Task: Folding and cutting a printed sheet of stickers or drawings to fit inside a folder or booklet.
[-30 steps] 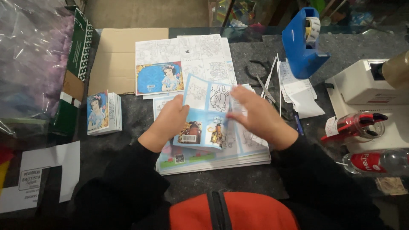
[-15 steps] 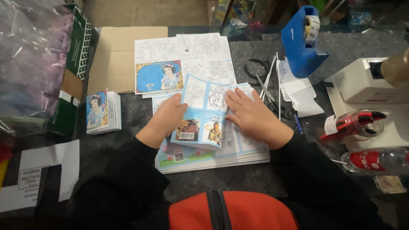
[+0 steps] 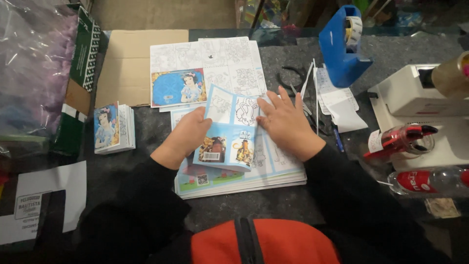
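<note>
A folded printed sheet (image 3: pixel 228 134) with cartoon pictures and line drawings lies on top of a stack of similar printed sheets (image 3: pixel 254 176) on the dark counter. My left hand (image 3: pixel 184 136) grips the folded sheet's left edge. Flat on its right side rests my right hand (image 3: pixel 287 122), fingers spread and pressing down. Behind the stack lies another pile of colouring sheets (image 3: pixel 205 68) with a blue cartoon picture on top.
A small pile of folded booklets (image 3: pixel 113 128) sits at the left. Cardboard (image 3: pixel 129 63) lies behind. A blue tape dispenser (image 3: pixel 342 46), scissors (image 3: pixel 293 80), paper slips (image 3: pixel 337 100), a white machine (image 3: pixel 425 102), a red-and-black marker (image 3: pixel 400 137) and a plastic bottle (image 3: pixel 430 181) crowd the right.
My right hand has slid left and up across the folded sheet, flattening it. My left hand has stayed on the left edge.
</note>
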